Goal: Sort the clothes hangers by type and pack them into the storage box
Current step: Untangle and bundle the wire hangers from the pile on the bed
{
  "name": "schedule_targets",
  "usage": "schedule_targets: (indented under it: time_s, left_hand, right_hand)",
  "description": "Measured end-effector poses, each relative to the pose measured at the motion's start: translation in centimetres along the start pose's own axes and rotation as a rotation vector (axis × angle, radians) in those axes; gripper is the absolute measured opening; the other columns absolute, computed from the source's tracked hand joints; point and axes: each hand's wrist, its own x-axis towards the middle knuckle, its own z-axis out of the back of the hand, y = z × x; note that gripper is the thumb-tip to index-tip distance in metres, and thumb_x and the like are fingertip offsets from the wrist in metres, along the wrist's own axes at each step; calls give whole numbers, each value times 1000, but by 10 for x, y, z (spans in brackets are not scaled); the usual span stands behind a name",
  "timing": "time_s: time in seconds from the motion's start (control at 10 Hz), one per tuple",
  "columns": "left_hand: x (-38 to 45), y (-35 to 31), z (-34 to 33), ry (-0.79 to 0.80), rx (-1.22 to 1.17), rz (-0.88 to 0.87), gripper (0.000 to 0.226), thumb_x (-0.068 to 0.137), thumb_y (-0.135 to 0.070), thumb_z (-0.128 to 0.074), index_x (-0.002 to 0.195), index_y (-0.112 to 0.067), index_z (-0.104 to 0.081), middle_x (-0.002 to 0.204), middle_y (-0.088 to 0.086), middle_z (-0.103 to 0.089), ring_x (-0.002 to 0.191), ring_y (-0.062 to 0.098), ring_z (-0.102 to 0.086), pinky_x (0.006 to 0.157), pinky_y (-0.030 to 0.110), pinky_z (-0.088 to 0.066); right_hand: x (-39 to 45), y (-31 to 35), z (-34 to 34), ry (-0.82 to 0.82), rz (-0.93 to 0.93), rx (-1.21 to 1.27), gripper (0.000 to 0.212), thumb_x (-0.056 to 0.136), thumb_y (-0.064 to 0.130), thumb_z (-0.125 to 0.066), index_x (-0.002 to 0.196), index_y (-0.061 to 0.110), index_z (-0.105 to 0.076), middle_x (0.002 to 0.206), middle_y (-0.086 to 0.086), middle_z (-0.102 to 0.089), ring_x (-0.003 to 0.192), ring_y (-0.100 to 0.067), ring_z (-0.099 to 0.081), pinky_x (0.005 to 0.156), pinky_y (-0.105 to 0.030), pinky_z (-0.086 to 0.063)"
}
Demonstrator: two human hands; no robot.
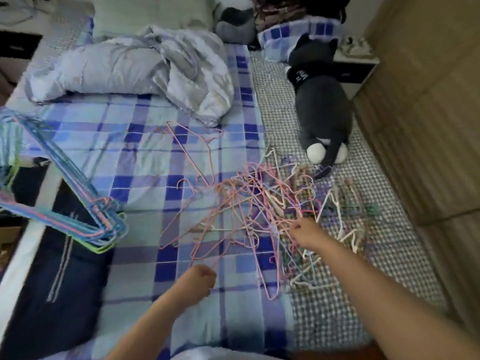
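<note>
Over the plaid bedsheet (135,141), the right hand (306,232) reaches into the tangled pile of thin wire hangers (249,203) and pinches one, the left hand (200,280) is clenched around a pink hanger wire (270,255), and a sorted stack of blue hangers (65,193) lies at the bed's left edge.

We see both forearms bare, reaching forward from the bottom edge. Left hand (198,280): fingers curled into a fist, knuckles up; whether it holds anything we cannot tell. Right hand (306,232): arm extended farther, fingers curled downward, contents of grasp unclear.
</note>
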Motion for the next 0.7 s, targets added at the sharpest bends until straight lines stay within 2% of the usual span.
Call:
schedule_targets:
  time_s: [0.1,0.2,0.3,0.4,0.5,0.6,0.7]
  left_hand:
    - [6,-16,-5,-139,58,64,10,93,-15,-58,92,-20,-67,95,9,-70,96,31,-70,86,40,-59]
    - [1,-27,-6,-232,10,115,16,97,-14,-57,89,-25,-66,96,6,-71,98,31,-71,90,44,-60]
    - [-6,-23,-11,-310,-83,189,24,94,-5,-56,82,-19,-71,87,13,-73,82,32,-69,81,44,-58]
    - [-17,-20,-26,-380,-220,240,21,99,-4,-54,92,-15,-70,90,13,-70,69,23,-62,65,29,-45]
    - [-29,-16,-40,-425,-272,218,21,99,2,-54,93,-12,-69,87,10,-69,68,22,-61,59,25,-44]
    - [-40,-20,-59,-463,-229,233,20,97,-3,-60,93,-19,-72,88,8,-75,74,24,-70,74,35,-49]
    - [-42,-39,-69,-440,-155,185,20,97,-3,-60,96,-19,-72,89,6,-76,78,23,-71,78,38,-51]
  right_hand:
    - [12,-35,-5,98,-59,-22,21,94,14,-49,78,11,-61,76,-12,-58,62,-23,-48,63,-36,-44]
    - [22,-38,-26,231,-45,-37,13,96,13,-50,97,9,-62,96,-13,-64,81,-25,-56,77,-34,-51]
    - [49,-13,-71,408,-121,230,6,94,13,-54,90,13,-60,90,-8,-64,75,-22,-63,73,-35,-59]
    - [108,-1,-137,347,-230,404,20,91,19,-59,100,3,-62,97,-18,-69,89,-34,-71,82,-50,-61]
    - [123,7,-147,237,-206,371,31,92,22,-59,111,0,-66,106,-19,-70,96,-34,-70,87,-44,-59]
    - [98,13,-120,48,-42,69,23,95,9,-53,113,5,-68,112,-17,-70,106,-34,-66,83,-34,-51]
    - [82,13,-114,124,36,252,20,95,9,-49,96,11,-69,99,-13,-71,88,-28,-65,72,-31,-47]
